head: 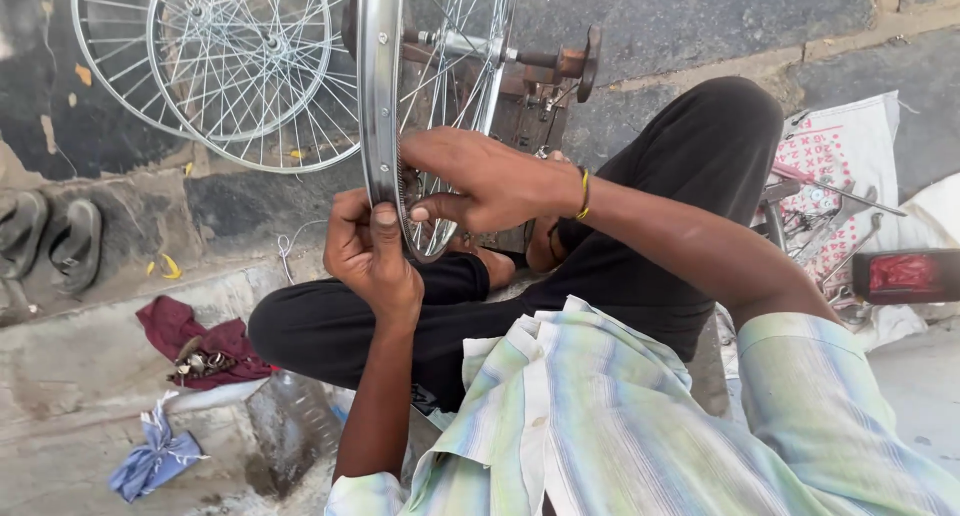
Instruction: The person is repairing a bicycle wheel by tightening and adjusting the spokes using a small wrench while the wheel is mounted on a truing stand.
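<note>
rim: shiny steel wheel rim [381, 96] seen edge-on, top centre of frame, mounted on a rusty stand [545, 76] by its axle; spokes fan to the right of it.
left hand: left hand [368, 251] centre-left, wrapped round the rim's lower edge, thumb pressed flat on the outer face, fingers curled behind.
right hand: right hand [480, 181] centre, reaching across from the right, fingertips pinched together at the inner side of the rim by the spoke ends; what it pinches is too small to tell. Yellow band on the wrist.
in the way: right hand and forearm cover the lower spokes and part of the stand; the rim itself hides the hub area behind it.
spare wheels: two spoked wheels [240, 66] lean on the dark wall, upper left, overlapping, just beside the rim.
sandals: pair of sandals [50, 241] at far left edge on the ledge.
red rag: red rag [190, 336] lower left on the floor, small rusty metal bits lying on it.
blue rag: blue rag [155, 456] bottom left, well apart from the hands.
sack: white printed sack [850, 146] right side, spread flat, with tools [830, 226] lying on it.
red object: red blurred object [905, 276] right edge, kind unclear.
legs: black trousers, legs crossed under the rim.
</note>
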